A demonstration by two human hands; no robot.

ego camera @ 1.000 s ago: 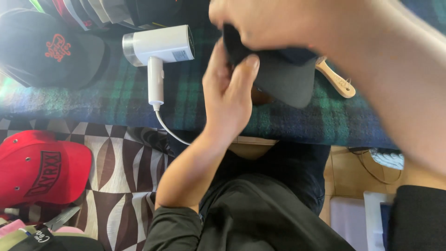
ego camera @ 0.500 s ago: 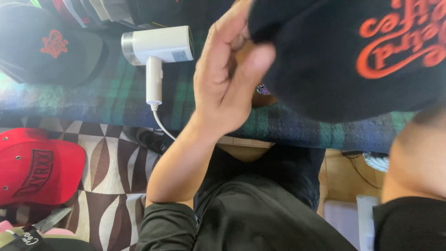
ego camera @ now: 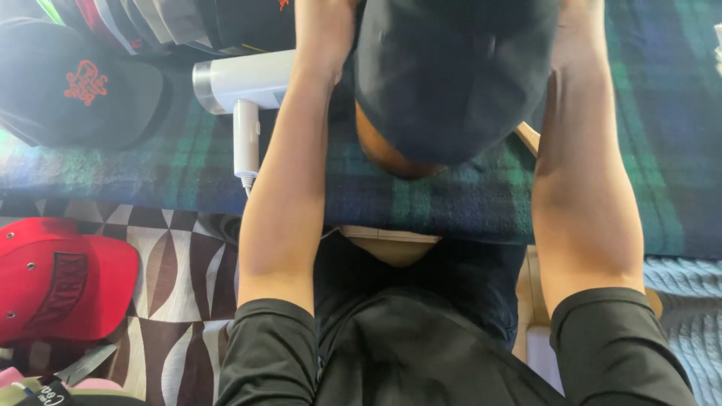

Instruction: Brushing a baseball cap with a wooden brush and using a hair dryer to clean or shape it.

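While gripped at both sides, dark cap point(ego camera: 451, 83), brim toward wearer.

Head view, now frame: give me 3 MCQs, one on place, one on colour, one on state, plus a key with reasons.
1. Where does the white handheld appliance lie?
A. On the plaid cloth, left of the person's left forearm
B. On the patterned floor mat
C. On top of the red cap

2. What colour is the cap at lower left, on the patterned mat?
A. Green
B. Red
C. White

3. How is the dark cap sitting right now?
A. Lying flat and untouched on the floor
B. Hanging from a hook
C. Up between both raised forearms, above the plaid cloth

Key: 1 A, its body and handle rest on the plaid cloth beside the left forearm. 2 B, the red cap is plainly red. 3 C, the right forearm and the left flank it.
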